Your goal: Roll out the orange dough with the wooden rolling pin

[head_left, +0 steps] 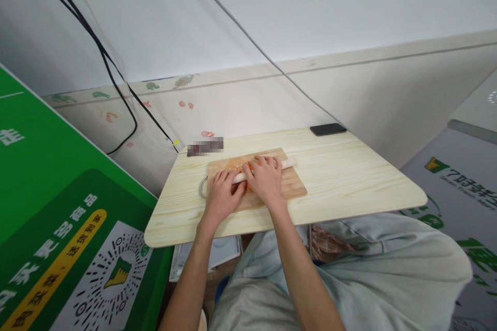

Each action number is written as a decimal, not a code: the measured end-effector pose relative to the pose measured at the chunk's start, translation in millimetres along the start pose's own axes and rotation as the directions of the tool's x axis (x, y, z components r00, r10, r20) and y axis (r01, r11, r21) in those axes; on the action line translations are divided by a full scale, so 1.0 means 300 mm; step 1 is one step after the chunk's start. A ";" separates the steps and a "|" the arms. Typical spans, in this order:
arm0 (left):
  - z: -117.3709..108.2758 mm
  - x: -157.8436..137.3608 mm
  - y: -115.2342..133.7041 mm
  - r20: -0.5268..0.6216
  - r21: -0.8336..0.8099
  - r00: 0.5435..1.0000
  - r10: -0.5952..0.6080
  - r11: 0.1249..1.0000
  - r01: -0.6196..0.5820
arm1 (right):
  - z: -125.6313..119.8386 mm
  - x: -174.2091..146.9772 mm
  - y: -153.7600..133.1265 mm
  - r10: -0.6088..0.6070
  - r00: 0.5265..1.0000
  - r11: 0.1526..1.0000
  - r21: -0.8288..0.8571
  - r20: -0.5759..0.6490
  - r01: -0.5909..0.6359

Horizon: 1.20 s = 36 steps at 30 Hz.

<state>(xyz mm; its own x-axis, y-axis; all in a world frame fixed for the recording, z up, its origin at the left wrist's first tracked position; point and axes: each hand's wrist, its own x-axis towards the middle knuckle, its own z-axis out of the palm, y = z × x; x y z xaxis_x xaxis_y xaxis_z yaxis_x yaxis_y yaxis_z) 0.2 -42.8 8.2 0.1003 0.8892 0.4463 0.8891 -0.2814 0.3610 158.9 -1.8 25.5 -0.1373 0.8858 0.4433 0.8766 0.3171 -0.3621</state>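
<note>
Hands [266,180]: spread over rolling pin [239,178] | wooden board [294,184]: orange bits [249,186] beside pin

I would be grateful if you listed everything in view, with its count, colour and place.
table: one, pale wood-grain, centre
cutting board: one, light brown, on table
metal handle: one, silver, board's left end
rolling pin: one, pale, over board
orange material: count unclear, orange, on board
phone: one, black, table's far edge, right
pixelated object: one, dark, table's far left corner
cables: several, black and grey, before wall
wall: one, white, behind table
printed panels: two, green left, greyish right
patterned cloth: one, brown, below table
trousers: one pair, pale grey-green, below table
left hand: one, bare, on rolling pin
right hand: one, bare, on rolling pin
</note>
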 end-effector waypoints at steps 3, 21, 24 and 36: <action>0.000 -0.003 -0.002 0.007 0.013 1.000 0.000 1.000 0.000 | -0.001 -0.023 0.002 0.002 0.999 1.000 -0.007 -0.035 -0.003; 0.003 0.041 0.059 -0.035 0.056 0.998 -0.043 0.997 0.045 | -0.069 -0.001 0.294 0.117 0.993 0.989 0.096 -0.002 -0.116; 0.032 0.105 0.136 -0.055 0.054 0.998 0.000 0.999 0.003 | -0.054 -0.008 0.350 0.128 0.992 0.981 0.146 0.020 -0.130; 0.106 0.236 0.213 0.141 0.198 0.987 0.081 0.974 -0.109 | 0.001 -0.100 0.369 0.114 0.985 0.916 0.397 -0.127 -0.055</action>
<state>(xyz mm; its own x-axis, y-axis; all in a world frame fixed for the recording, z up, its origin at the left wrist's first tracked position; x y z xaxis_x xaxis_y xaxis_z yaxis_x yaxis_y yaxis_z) 78.2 13.7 36.7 0.2343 0.9055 0.3538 0.9438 -0.2991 0.1407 259.8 6.7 -28.1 0.0231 0.8659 0.4997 0.6275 0.3765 -0.6815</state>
